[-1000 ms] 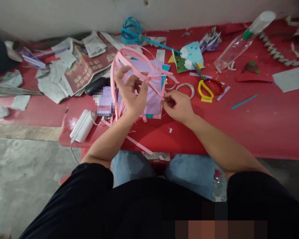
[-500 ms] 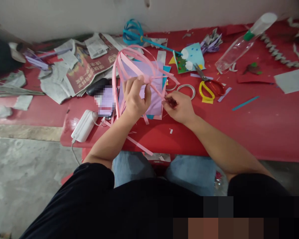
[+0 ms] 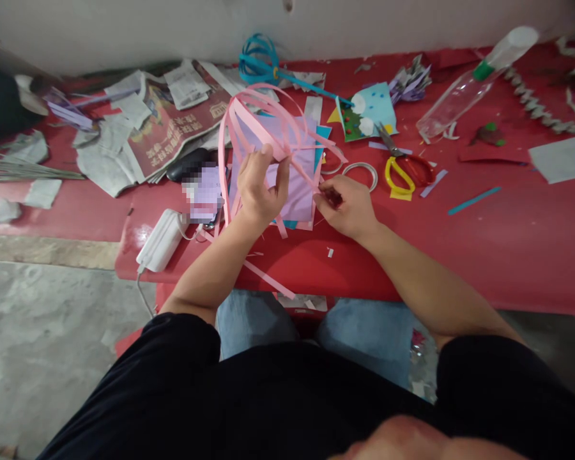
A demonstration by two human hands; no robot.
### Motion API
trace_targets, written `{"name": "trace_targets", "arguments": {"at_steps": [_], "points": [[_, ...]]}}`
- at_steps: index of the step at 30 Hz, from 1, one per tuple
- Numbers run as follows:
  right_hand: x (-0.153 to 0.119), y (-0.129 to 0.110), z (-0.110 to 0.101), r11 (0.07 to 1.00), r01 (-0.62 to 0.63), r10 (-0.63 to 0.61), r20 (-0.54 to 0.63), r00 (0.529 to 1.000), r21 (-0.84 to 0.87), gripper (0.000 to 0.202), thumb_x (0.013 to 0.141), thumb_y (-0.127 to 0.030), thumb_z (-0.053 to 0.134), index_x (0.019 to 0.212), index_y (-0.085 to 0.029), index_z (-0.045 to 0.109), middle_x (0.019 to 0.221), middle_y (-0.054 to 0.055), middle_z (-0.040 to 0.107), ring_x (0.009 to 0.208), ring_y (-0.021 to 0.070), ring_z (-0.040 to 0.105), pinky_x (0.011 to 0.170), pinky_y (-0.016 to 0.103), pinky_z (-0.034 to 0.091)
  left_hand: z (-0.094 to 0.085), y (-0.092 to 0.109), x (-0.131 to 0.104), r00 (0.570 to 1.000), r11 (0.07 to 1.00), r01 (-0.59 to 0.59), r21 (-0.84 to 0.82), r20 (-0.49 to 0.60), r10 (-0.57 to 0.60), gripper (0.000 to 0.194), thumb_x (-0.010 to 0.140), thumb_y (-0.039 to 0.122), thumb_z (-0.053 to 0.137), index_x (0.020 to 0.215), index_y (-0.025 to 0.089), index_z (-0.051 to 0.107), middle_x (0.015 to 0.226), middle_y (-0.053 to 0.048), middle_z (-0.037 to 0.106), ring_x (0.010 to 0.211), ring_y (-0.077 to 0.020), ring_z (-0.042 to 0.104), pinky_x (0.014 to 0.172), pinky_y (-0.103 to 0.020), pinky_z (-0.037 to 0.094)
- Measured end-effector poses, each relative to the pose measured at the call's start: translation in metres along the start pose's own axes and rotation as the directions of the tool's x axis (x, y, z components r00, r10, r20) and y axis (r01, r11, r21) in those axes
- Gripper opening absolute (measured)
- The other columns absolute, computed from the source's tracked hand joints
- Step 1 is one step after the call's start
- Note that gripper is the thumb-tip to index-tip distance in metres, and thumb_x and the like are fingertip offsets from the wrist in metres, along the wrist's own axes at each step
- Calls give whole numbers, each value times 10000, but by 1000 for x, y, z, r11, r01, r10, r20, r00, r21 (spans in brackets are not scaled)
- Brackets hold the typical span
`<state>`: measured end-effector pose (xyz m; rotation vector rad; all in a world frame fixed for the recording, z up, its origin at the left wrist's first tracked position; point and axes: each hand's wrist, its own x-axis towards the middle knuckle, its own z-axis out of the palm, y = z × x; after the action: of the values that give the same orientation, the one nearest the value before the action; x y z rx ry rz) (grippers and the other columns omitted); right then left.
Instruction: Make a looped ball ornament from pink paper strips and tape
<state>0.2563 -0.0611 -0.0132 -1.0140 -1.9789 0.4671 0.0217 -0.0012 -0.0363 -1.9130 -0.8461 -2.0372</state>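
Observation:
Pink paper strips (image 3: 253,121) arch upward in loops and come together near my hands. My left hand (image 3: 262,188) is closed in a pinch on these strips, close to where they gather. To the right, my right hand (image 3: 345,203) pinches the end of a narrow pink strip (image 3: 303,171) that runs out from the gathering point. Beneath the loops lies a stack of lilac paper sheets (image 3: 299,198), with blue and pink edges showing under it. A loose pink strip (image 3: 271,280) hangs toward the table's front edge.
Scissors (image 3: 397,160) and a tape roll (image 3: 364,174) lie right of the stack. Behind are a blue paper-strip ball (image 3: 259,61), a painted card (image 3: 367,112) and a clear plastic bottle (image 3: 460,96). Newspaper (image 3: 172,131), a black mouse (image 3: 186,165) and a white power bank (image 3: 160,239) lie left.
The wide pink strip by my left fingers now lies at a slightly different angle, and its loops have shifted a little. Both hands keep their pinches in nearly the same place.

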Motion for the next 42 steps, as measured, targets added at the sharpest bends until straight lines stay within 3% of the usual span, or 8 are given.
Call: {"name": "trace_targets", "arguments": {"at_steps": [3, 7, 11, 15, 22, 28, 36, 42], "points": [[0, -1, -1, 1000, 8, -8, -5, 1000, 7, 123, 963, -336, 669, 962, -214, 653, 848, 27, 680, 706, 149, 604, 667, 323, 477, 3, -9, -6, 999, 1000, -26, 12, -44, 26, 613, 1031, 559, 619, 1545, 420, 316, 1086, -28, 657, 790, -171, 730, 830, -430, 631], [0, -2, -2, 1000, 24, -23, -21, 1000, 18, 141, 966, -348, 675, 975, -208, 662, 856, 30, 681, 700, 143, 601, 660, 315, 479, 0, -7, -9, 986, 990, 132, 43, 98, -136, 634, 1011, 622, 622, 1524, 418, 310, 1253, -73, 661, 959, -235, 801, 974, -540, 638], [0, -1, -2, 999, 41, -39, -49, 998, 36, 148, 970, -355, 675, 978, -207, 663, 851, 26, 680, 686, 136, 601, 646, 298, 481, -12, 11, -2, 911, 951, 266, 158, 280, -301, 627, 1037, 654, 538, 1552, 370, 322, 1247, -92, 713, 1174, -310, 776, 1170, -667, 508], [1, -1, -1, 997, 73, -70, -74, 995, 37, 147, 970, -349, 694, 969, -206, 658, 831, 10, 659, 677, 121, 589, 632, 279, 469, -20, 24, 6, 842, 900, 244, 360, 382, -381, 547, 1083, 564, 436, 1571, 330, 358, 1200, -108, 772, 1253, -328, 727, 1235, -679, 413], [0, 0, -1, 995, 86, -82, -87, 993, 42, 123, 965, -324, 704, 975, -211, 658, 832, 8, 660, 674, 117, 596, 626, 275, 480, -22, 19, 6, 854, 895, 172, 413, 390, -344, 589, 1063, 561, 465, 1598, 331, 373, 1206, -113, 765, 1307, -362, 655, 1213, -668, 384], [0, 1, 0, 997, 71, -68, -82, 994, 40, 123, 965, -325, 696, 987, -207, 670, 848, 13, 676, 665, 111, 595, 621, 273, 482, -22, 23, 11, 827, 882, 189, 432, 414, -380, 498, 1069, 523, 460, 1517, 307, 468, 1199, -121, 763, 1305, -364, 646, 1206, -674, 389], [0, 0, 0, 998, 61, -59, -68, 996, 31, 134, 968, -340, 687, 983, -209, 669, 847, 19, 681, 675, 121, 611, 628, 283, 492, -22, 22, 11, 863, 892, 148, 427, 384, -328, 454, 1080, 449, 452, 1510, 302, 442, 1201, -111, 770, 1294, -372, 650, 1181, -722, 383], [-1, 0, 0, 999, 36, -35, -63, 997, 21, 147, 965, -355, 693, 1002, -214, 681, 860, 22, 685, 677, 130, 617, 633, 299, 502, -25, 23, 15, 827, 875, 126, 467, 438, -353, 511, 1062, 479, 492, 1540, 306, 448, 1224, -119, 751, 1335, -394, 624, 1193, -747, 352]]}}
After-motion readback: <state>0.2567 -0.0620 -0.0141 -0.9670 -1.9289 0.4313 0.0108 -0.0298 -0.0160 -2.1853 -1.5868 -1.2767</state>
